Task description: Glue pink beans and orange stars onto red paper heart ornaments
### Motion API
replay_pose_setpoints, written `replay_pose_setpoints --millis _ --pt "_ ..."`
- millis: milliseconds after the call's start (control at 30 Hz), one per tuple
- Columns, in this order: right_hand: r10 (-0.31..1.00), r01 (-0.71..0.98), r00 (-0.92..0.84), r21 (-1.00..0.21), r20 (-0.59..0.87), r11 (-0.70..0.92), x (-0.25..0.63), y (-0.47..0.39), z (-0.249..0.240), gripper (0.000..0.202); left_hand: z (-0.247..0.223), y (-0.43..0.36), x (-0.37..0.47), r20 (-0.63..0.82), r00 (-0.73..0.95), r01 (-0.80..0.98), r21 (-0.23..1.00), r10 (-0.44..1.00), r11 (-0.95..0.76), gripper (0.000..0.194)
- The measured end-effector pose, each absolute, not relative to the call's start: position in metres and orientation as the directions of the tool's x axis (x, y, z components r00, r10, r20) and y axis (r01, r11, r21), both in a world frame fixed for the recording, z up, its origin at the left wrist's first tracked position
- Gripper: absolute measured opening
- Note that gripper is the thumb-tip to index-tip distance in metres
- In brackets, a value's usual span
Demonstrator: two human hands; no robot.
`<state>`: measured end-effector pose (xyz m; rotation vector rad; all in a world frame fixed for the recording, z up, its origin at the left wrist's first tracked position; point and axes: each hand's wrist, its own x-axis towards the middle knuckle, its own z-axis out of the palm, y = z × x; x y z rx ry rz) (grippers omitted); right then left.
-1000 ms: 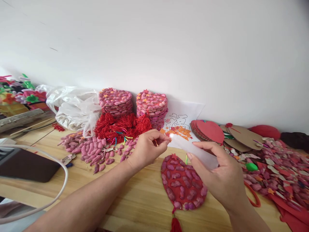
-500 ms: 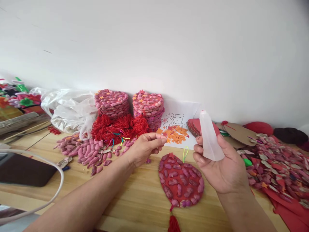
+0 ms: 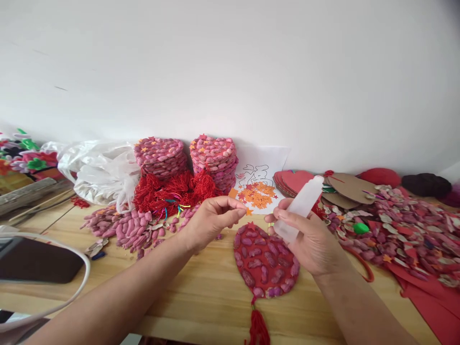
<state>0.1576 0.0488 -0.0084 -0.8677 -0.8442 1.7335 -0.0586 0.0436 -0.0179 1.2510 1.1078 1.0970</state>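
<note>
My left hand (image 3: 219, 218) pinches a small orange star (image 3: 249, 211) between thumb and fingertips, above the top of a red heart-shaped ornament (image 3: 265, 261). The heart lies flat on the table, covered with pink-dyed peanuts, with a red star at its upper left and a red tassel (image 3: 259, 327) at its lower tip. In my right hand (image 3: 312, 239) is a translucent white squeeze bottle (image 3: 299, 208), tilted with its narrow end up and to the right. That hand hides part of the heart's right edge.
Loose orange and red stars (image 3: 260, 196) lie on white paper (image 3: 268, 153) behind the heart. Two stacks of finished hearts (image 3: 213, 160) stand against the wall, with red tassels in front. Loose peanuts (image 3: 125, 227) and a black device (image 3: 39, 261) are left; a scrap heap (image 3: 406, 230) is right.
My right hand has moved left and lower, and the bottle has tipped from nearly upright to leaning right. The left hand stays almost in place, with the orange star now showing more clearly.
</note>
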Motion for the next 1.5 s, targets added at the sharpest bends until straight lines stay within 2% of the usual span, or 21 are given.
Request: replay_pose_setpoints --millis 67,100,167,200,300,433,600,700,800,900,967,1033,1200,1267,1333,1367,1433,1500 --pt "0.951 -0.305 -0.271 -0.923 -0.151 -0.234 0.155 0.048 -0.009 0.021 -0.015 0.039 -0.063 0.181 0.138 0.182 0.962 0.974 -0.205 0.020" --pt "0.954 -0.209 -0.268 -0.959 -0.132 -0.191 0.154 0.047 -0.010 0.022 -0.014 0.038 -0.065 0.310 0.170 0.271 0.898 0.935 -0.347 0.016" --pt "0.968 0.001 -0.243 -0.998 -0.066 -0.068 0.152 0.046 -0.009 0.022 -0.015 0.037 -0.070 0.510 0.295 0.401 0.701 0.808 -0.589 0.010" --pt "0.973 0.102 -0.231 -0.995 -0.029 -0.005 0.152 0.045 -0.009 0.021 -0.017 0.038 -0.073 0.558 0.363 0.436 0.606 0.746 -0.665 0.011" --pt "0.971 0.310 -0.239 -0.946 0.021 0.097 0.150 0.045 -0.009 0.020 -0.027 0.041 -0.082 0.594 0.513 0.481 0.399 0.620 -0.780 0.013" --pt "0.959 0.410 -0.281 -0.909 -0.043 0.079 0.148 0.043 -0.008 0.018 -0.036 0.043 -0.093 0.585 0.641 0.484 0.195 0.497 -0.853 0.023" --pt "0.936 0.413 -0.289 -0.908 -0.202 -0.069 0.145 0.042 -0.006 0.018 -0.030 0.039 -0.099 0.613 0.716 0.454 -0.044 0.335 -0.890 0.030" --pt "0.903 0.309 -0.316 -0.932 -0.290 -0.191 0.144 0.042 -0.006 0.021 -0.025 0.037 -0.099 0.625 0.731 0.454 -0.145 0.274 -0.879 0.028" --pt "0.869 0.197 -0.371 -0.943 -0.326 -0.269 0.142 0.041 -0.007 0.024 -0.023 0.034 -0.099 0.619 0.727 0.460 -0.121 0.295 -0.879 0.033" --pt "0.852 0.151 -0.399 -0.941 -0.340 -0.304 0.139 0.039 -0.006 0.019 -0.023 0.032 -0.098 0.578 0.715 0.477 0.008 0.394 -0.879 0.038" --pt "0.847 0.129 -0.402 -0.937 -0.349 -0.324 0.137 0.038 -0.006 0.015 -0.023 0.031 -0.098 0.561 0.709 0.486 0.053 0.428 -0.873 0.040" --pt "0.848 0.121 -0.396 -0.935 -0.353 -0.333 0.136 0.037 -0.005 0.012 -0.022 0.030 -0.097 0.571 0.717 0.487 0.000 0.400 -0.873 0.039" --pt "0.846 0.149 -0.403 -0.937 -0.349 -0.315 0.135 0.036 -0.011 0.011 -0.022 0.029 -0.097 0.604 0.754 0.500 -0.271 0.259 -0.823 0.029" --pt "0.850 0.165 -0.389 -0.934 -0.356 -0.316 0.136 0.037 -0.014 0.011 -0.023 0.030 -0.096 0.629 0.733 0.528 -0.286 0.259 -0.800 0.027" --pt "0.869 0.192 -0.355 -0.937 -0.344 -0.292 0.136 0.038 -0.016 0.012 -0.026 0.031 -0.094 0.665 0.667 0.583 -0.186 0.335 -0.791 0.025" --pt "0.886 0.210 -0.332 -0.941 -0.323 -0.265 0.136 0.038 -0.016 0.013 -0.026 0.031 -0.093 0.680 0.611 0.617 -0.086 0.407 -0.782 0.023" --pt "0.918 0.264 -0.291 -0.945 -0.268 -0.192 0.136 0.038 -0.016 0.015 -0.026 0.032 -0.088 0.664 0.444 0.661 0.211 0.602 -0.720 0.016" --pt "0.941 0.321 -0.262 -0.939 -0.215 -0.125 0.135 0.037 -0.015 0.015 -0.024 0.031 -0.084 0.503 0.282 0.610 0.563 0.817 -0.557 0.008"
